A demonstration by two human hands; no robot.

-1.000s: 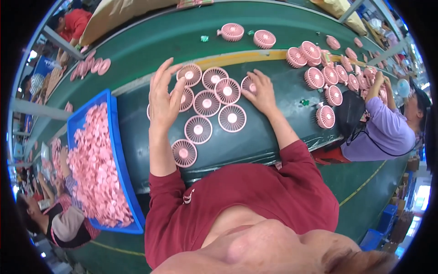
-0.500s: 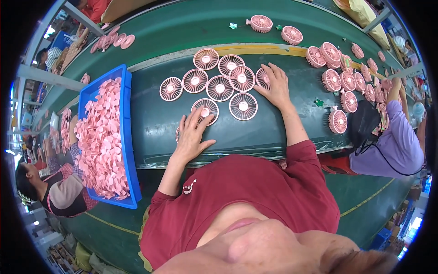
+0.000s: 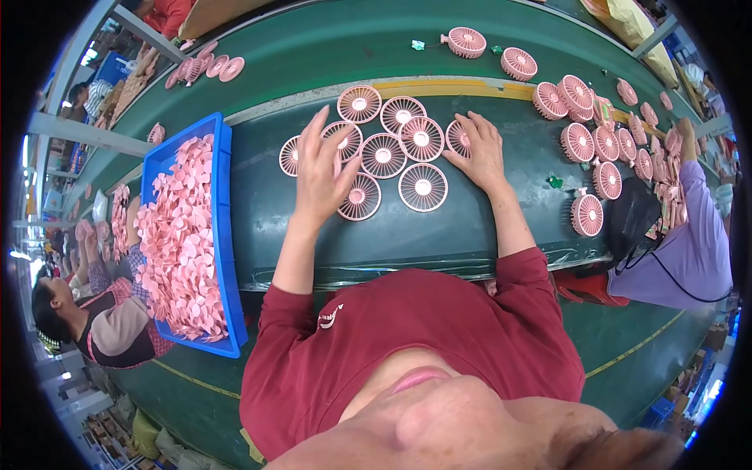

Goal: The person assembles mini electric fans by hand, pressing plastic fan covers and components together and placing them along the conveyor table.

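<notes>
Eight pink round fan grilles [image 3: 383,155] lie clustered flat on the dark green desk [image 3: 407,235], between and just beyond both hands. The left hand [image 3: 323,176] hovers with fingers spread and released, over the grilles at its tips. The right hand [image 3: 479,151] rests flat, fingers loose, touching the rightmost grille [image 3: 457,138]. Beside the left fingers, well apart, stands a blue tray [image 3: 227,235] heaped with pink fan blades [image 3: 180,235].

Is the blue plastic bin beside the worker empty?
No, the blue plastic bin is heaped with small pink plastic fan blades.
</notes>
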